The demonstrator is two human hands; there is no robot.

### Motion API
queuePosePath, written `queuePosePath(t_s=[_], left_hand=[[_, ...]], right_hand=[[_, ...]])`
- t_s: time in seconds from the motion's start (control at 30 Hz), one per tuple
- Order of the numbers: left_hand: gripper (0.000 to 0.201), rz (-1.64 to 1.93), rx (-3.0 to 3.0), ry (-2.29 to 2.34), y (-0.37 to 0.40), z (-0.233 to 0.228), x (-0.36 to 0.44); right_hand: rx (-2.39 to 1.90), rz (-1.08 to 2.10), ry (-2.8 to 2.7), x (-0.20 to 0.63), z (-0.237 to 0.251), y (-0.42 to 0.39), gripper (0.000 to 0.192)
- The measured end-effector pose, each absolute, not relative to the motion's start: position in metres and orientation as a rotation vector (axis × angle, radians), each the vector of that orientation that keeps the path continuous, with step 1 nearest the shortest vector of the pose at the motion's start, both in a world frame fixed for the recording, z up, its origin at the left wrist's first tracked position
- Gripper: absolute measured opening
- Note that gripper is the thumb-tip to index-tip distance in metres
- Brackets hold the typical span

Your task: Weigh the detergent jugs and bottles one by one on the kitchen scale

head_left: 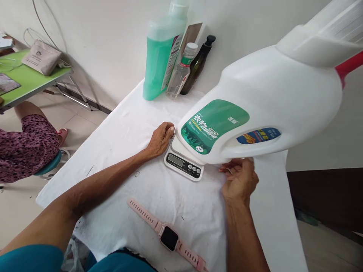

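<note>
A large white detergent bottle (272, 98) with a green label leans steeply, its base on the platform of a small white kitchen scale (184, 165). Its neck and cap end rise to the upper right, close to the camera. My right hand (239, 182) is under the bottle's lower side, fingers curled against it and bearing it. My left hand (161, 139) lies on the white cloth (127, 151), fingers closed on the scale's far left corner. The scale's display is dark and too small to read.
A pink smartwatch (168, 236) lies flat on the cloth near me. By the wall stand a tall green liquid bottle (160, 60), a small clear bottle (180, 73) and a dark bottle (198, 62). At left, a seated person (25, 145) and a green table (31, 81).
</note>
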State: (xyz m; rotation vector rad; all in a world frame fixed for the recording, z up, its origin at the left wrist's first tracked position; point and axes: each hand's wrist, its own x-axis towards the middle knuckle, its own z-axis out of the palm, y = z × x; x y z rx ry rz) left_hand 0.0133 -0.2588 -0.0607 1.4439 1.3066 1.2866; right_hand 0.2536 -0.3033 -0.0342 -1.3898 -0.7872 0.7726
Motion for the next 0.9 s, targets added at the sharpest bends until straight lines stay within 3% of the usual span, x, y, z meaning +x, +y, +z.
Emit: queuePosePath(t_s=[0.13,0.3,0.47,0.57,0.9], left_hand=[[0.034,1.281,1.458,1.315,-0.259,-0.061,0.013],[0.035,1.278,1.467,1.332,-0.26,-0.059,0.013],[0.037,1.284,1.44,1.318,-0.26,-0.056,0.012],[0.036,1.287,1.431,1.321,-0.26,-0.056,0.013],[0.033,1.248,1.444,1.386,-0.26,-0.056,0.016]], right_hand=[[-1.158,0.736,-0.858,0.242,0.029,-0.303,0.06],[-1.097,0.662,-1.152,0.218,0.085,-0.294,0.042],[-1.096,0.845,-1.072,0.213,0.089,-0.278,0.057],[-1.109,0.717,-1.042,0.211,0.085,-0.266,0.062],[-1.049,0.342,-0.827,0.208,0.093,-0.189,0.052]])
